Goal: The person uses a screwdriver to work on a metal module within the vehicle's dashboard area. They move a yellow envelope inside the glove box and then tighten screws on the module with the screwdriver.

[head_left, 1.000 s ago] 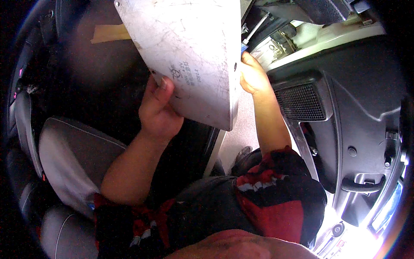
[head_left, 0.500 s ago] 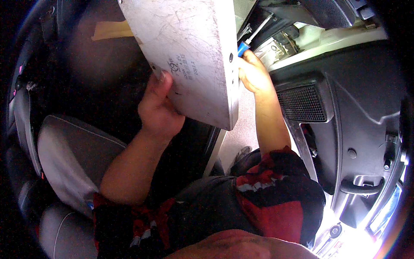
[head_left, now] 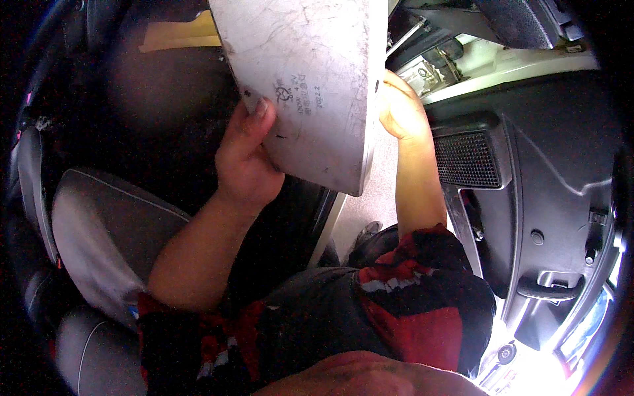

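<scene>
A flat, scuffed silver-grey metal case is held up in front of me, with dark printing on its broad face. My left hand grips its left edge, thumb lying on that face and fingers out of sight behind. At the right edge is my right hand, its fingers mostly hidden by the case. A thin metal screwdriver shaft sticks out above that hand; the handle is covered by the case.
I am inside an open vehicle doorway. The black door panel with its speaker grille stands to the right. At the left is a grey seat. A yellow strip lies beyond the case on the left.
The case has shifted right and turned slightly, with both hands following. The screwdriver's blue handle, seen in my right hand before, is now hidden behind the case.
</scene>
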Tool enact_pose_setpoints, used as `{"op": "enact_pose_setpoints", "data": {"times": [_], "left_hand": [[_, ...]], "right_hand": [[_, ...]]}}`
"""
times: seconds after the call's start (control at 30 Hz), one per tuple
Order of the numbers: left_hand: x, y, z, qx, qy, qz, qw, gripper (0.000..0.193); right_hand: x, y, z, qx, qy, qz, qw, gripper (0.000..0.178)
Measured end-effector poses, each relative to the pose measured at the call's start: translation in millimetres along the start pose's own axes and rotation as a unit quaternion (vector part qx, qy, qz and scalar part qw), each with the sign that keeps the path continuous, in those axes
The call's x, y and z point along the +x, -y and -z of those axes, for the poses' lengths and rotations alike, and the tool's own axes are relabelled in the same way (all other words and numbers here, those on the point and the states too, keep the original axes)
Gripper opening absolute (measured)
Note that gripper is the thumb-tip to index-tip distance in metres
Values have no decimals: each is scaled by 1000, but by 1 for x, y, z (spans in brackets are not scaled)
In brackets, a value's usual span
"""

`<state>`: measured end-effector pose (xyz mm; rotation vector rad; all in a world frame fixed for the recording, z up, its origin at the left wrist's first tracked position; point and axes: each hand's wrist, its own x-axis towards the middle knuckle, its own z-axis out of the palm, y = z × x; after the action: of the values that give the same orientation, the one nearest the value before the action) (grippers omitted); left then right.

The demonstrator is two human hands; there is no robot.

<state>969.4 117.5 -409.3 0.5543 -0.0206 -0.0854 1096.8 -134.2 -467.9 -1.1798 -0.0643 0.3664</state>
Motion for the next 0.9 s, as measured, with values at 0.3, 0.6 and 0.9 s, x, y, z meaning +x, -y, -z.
{"op": "enact_pose_setpoints", "data": {"times": [0.3,0.6,0.9], "left_hand": [[2,1,-3,-21,-7,9,1000,47],[4,3,7,-10,18,-5,1000,50],[3,-7,-20,-40,-60,-101,992,71]], "right_hand": [[2,-4,-10,-48,-50,41,997,24],[18,-7,-7,-142,-50,30,988,23],[5,2,-1,-78,-1,0,997,24]]}}
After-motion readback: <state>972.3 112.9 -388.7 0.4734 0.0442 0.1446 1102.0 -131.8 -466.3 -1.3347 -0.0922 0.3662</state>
